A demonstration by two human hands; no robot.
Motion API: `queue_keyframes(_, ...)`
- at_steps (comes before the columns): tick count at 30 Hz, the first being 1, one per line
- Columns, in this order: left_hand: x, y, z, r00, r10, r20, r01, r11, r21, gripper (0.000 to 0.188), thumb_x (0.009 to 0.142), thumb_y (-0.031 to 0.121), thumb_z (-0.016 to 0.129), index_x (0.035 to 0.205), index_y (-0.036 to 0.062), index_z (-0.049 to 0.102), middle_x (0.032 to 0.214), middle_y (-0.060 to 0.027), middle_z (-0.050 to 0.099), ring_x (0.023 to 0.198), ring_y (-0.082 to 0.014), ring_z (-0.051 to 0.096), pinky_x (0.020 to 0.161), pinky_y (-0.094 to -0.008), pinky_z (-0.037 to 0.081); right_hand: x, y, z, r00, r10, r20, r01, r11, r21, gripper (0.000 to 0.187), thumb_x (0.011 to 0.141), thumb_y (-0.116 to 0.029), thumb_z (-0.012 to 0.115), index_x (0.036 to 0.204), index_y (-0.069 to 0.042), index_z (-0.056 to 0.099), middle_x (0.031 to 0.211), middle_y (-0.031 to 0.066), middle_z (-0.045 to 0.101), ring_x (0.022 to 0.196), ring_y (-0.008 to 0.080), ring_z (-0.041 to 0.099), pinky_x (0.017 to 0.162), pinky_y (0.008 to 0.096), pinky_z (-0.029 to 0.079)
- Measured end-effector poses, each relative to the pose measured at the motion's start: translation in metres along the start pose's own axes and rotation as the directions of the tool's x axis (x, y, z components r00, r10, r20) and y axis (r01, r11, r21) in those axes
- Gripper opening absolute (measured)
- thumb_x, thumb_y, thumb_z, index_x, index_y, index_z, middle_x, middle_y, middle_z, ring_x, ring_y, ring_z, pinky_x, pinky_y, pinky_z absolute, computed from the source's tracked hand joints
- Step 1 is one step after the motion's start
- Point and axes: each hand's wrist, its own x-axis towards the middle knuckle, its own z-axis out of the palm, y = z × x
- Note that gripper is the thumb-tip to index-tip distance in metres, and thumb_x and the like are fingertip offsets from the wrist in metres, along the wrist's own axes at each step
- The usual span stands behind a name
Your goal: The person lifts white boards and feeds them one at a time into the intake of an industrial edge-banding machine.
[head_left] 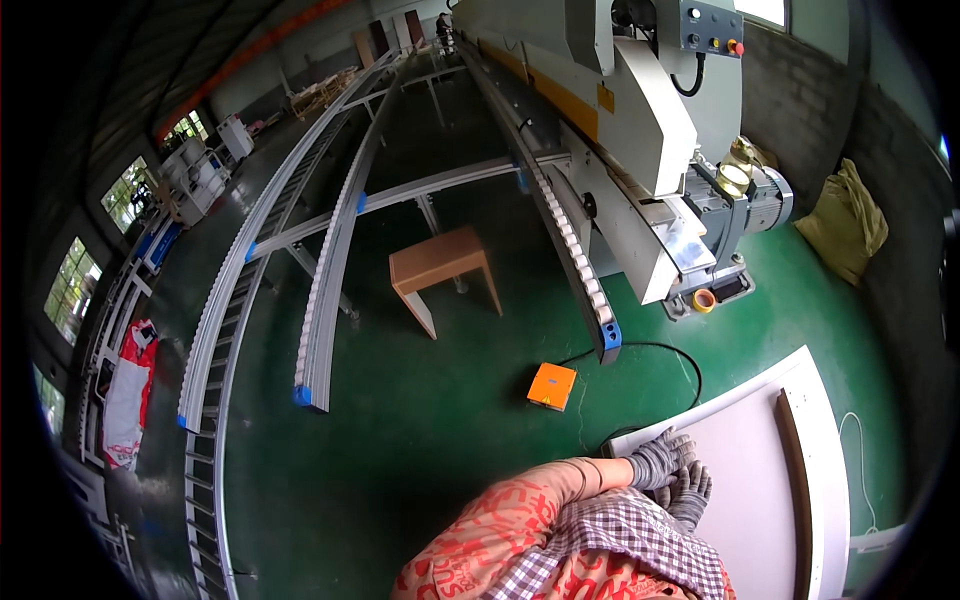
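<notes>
Both my hands wear grey striped gloves and rest close together over the left side of a large pale panel [740, 500]. My left hand [660, 458] lies near the panel's far left edge, fingers stretched out to the right. Just nearer and slightly right of it, my right hand [690, 494] has its fingers extended on the same surface. Nothing shows in either hand. A brown-edged strip [797, 470] stands along the right part of the panel, beside a white board edge [828, 500] with small holes. My sleeves and checkered cloth hide the near left part of the panel.
An orange box [551, 386] with a black cable [690, 362] sits on the green floor. Roller rails [318, 330] run far ahead, with a brown stool-like piece [440, 262] between them. A long machine [640, 120] and a yellowish sack [845, 222] stand right.
</notes>
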Motion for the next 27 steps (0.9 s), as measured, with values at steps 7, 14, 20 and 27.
queue_keyframes(7,0.001,0.000,-0.001,1.000,-0.008,0.012,0.008,1.000,0.003,0.074,0.093,0.047,0.058,0.154,0.0117,0.037,0.164,-0.0117,0.027,0.153,-0.0306,0.020,0.124,-0.0575,0.008,0.004,-0.002,0.006,0.997,0.068,0.028,-0.067,0.998,-0.015,0.069,0.085,-0.042,0.062,0.142,-0.006,0.044,0.157,0.0271,0.031,0.147,0.0460,0.025,0.121,0.0596,0.012)
queue_keyframes(14,0.003,-0.004,0.000,0.999,0.005,0.034,-0.006,1.000,0.016,0.078,0.091,0.050,0.059,0.155,0.0109,0.036,0.165,-0.0127,0.027,0.153,-0.0314,0.019,0.124,-0.0572,0.008,0.013,-0.013,-0.029,0.973,0.078,0.218,-0.088,0.996,0.036,0.102,0.075,-0.063,0.069,0.150,-0.002,0.036,0.160,0.0315,0.023,0.151,0.0471,0.015,0.122,0.0590,0.004)
queue_keyframes(20,0.002,-0.004,-0.017,0.983,0.029,0.182,-0.029,1.000,-0.002,0.108,0.079,0.065,0.066,0.159,0.0062,0.025,0.168,-0.0169,0.016,0.156,-0.0338,0.010,0.124,-0.0570,0.003,0.016,-0.010,-0.023,0.906,0.153,0.393,-0.137,0.988,-0.070,0.129,0.065,-0.076,0.072,0.158,-0.003,0.020,0.164,0.0316,0.010,0.153,0.0470,0.002,0.122,0.0600,-0.002)
queue_keyframes(27,-0.002,-0.006,-0.024,0.972,0.036,0.231,-0.029,0.999,-0.033,0.128,0.064,0.072,0.075,0.159,0.0052,0.022,0.167,-0.0188,0.015,0.155,-0.0363,0.010,0.124,-0.0581,0.002,0.015,-0.019,-0.029,0.908,0.187,0.376,-0.179,0.982,-0.056,0.122,0.070,-0.072,0.070,0.158,-0.003,0.021,0.163,0.0311,0.014,0.153,0.0476,0.006,0.122,0.0598,-0.001)
